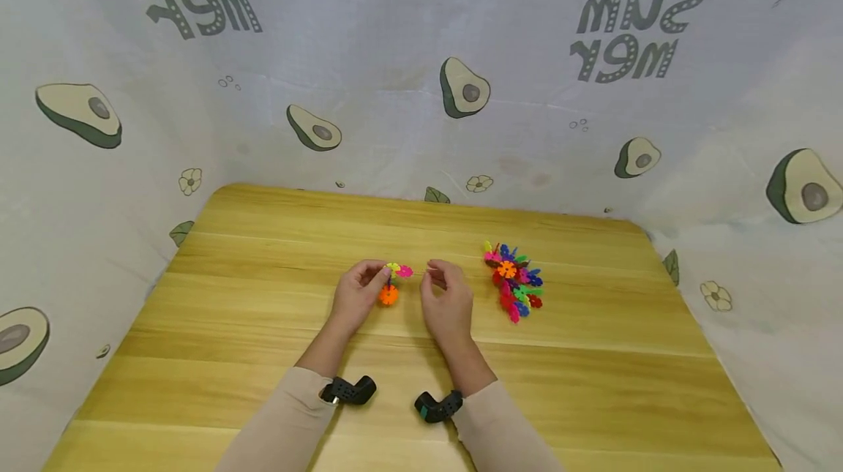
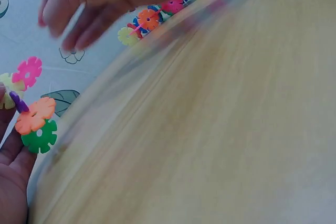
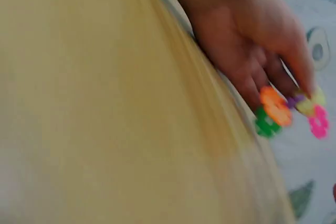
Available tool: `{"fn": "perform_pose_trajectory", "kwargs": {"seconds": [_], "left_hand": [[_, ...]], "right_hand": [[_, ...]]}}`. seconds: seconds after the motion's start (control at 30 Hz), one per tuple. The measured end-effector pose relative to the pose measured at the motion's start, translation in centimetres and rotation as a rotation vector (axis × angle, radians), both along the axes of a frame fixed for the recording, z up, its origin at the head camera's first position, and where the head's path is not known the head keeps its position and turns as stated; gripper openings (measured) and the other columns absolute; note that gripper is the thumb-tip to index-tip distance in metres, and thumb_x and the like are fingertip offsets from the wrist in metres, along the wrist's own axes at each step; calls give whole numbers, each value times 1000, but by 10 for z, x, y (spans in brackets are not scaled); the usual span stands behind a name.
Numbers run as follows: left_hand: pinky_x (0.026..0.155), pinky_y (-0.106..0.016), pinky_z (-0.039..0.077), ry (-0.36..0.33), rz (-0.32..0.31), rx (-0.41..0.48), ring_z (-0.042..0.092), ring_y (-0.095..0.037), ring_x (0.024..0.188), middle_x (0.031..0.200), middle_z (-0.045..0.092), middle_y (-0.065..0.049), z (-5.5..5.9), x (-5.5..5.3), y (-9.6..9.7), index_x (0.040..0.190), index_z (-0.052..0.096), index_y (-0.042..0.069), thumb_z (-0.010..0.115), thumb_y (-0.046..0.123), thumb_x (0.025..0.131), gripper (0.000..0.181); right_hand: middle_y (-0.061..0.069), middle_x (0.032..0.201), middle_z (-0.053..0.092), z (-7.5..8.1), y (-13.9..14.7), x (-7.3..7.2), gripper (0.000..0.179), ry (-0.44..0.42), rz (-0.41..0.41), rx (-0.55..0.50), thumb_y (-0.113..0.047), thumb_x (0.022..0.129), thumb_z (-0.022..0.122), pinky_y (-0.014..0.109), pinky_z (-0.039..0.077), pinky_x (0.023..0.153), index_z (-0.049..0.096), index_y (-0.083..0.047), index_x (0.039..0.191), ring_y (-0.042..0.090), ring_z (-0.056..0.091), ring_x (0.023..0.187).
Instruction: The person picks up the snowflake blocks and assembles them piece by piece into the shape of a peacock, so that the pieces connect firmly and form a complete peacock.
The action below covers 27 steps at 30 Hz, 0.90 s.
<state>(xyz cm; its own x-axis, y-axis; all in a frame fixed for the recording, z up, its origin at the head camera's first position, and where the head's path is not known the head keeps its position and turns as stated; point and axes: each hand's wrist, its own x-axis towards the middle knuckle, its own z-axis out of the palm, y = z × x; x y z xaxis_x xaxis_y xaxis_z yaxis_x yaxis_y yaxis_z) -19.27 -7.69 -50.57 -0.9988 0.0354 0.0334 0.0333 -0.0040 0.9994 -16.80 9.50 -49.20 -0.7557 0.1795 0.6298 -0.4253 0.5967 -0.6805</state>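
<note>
My left hand point(image 1: 358, 293) pinches a small cluster of joined plastic snowflake discs between thumb and fingers. In the left wrist view the cluster has a pink disc point(image 2: 28, 72), a pale yellow one at the fingertips, a purple one point(image 2: 19, 102) seen nearly edge-on, an orange disc point(image 2: 35, 115) and a green disc point(image 2: 40, 137). My right hand point(image 1: 448, 304) hovers just right of the cluster, its fingers loosely bent and apart from the discs. No disc shows in it in the left wrist view, where it is blurred.
A pile of many-coloured snowflake discs point(image 1: 514, 282) lies on the wooden table point(image 1: 593, 384) to the right of my right hand. A cloth point(image 1: 395, 33) printed with avocados hangs behind the table and at both sides. Black wrist straps point(image 1: 349, 390) sit on both forearms.
</note>
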Motion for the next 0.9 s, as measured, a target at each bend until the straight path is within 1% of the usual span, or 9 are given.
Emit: {"fn": "perform_pose_trajectory", "kwargs": {"seconds": [0.07,0.13,0.23,0.33,0.43,0.57,0.67,0.8,0.9], "left_hand": [[82,-16,56,3,0,17,68,-12,100,114,73,-14,0,0,0,111,71,3,72,16,96,20],[87,-15,56,6,-9,43,68,-18,110,121,71,-15,0,0,-1,111,70,1,72,11,95,18],[98,-15,54,13,-40,83,62,-26,130,129,69,-18,0,0,0,109,67,-2,70,3,94,16],[104,-17,51,11,-61,111,55,-28,140,131,68,-19,0,-1,0,106,65,-3,70,-1,94,13],[104,-19,52,7,-52,105,53,-29,141,128,69,-19,0,-1,0,100,66,0,71,-1,92,9],[101,-19,54,2,-48,85,53,-31,141,128,69,-20,1,0,0,98,65,-1,72,-1,91,9],[97,-16,55,-7,-50,72,55,-32,138,128,68,-21,1,0,0,100,64,-5,71,-1,92,12],[92,-14,55,-14,-48,59,61,-33,130,127,69,-21,1,0,-1,101,64,-7,71,0,92,14],[90,-13,56,-11,-51,49,64,-33,126,127,69,-21,0,0,-1,101,64,-8,72,1,92,15]], "right_hand": [[17,98,71,12,13,-2,14,15,-126,19,2,89,70,39,63,78,71,2,103,30,70,88],[19,102,68,26,31,-3,13,-20,-267,22,-4,91,70,45,59,81,72,1,102,34,65,94],[21,117,61,42,61,-3,21,-176,-457,5,-17,95,70,52,50,88,71,-3,110,41,53,112],[24,130,51,48,88,0,31,-364,-546,-11,-27,99,67,58,45,96,67,-5,122,43,43,123],[26,129,55,45,107,1,35,-457,-532,-20,-30,102,62,57,45,96,66,-2,124,42,48,118],[20,116,69,38,118,-1,33,-468,-474,-66,-31,103,62,40,50,80,71,-2,116,35,62,99],[16,115,73,36,118,-3,31,-470,-434,-104,-31,102,64,29,51,74,72,-4,115,31,69,96],[15,117,73,37,116,-4,30,-516,-362,-145,-28,101,64,35,57,82,72,-6,120,30,69,105],[16,119,72,39,115,-4,30,-557,-316,-156,-26,102,63,41,57,89,70,-7,125,30,67,108]]}}
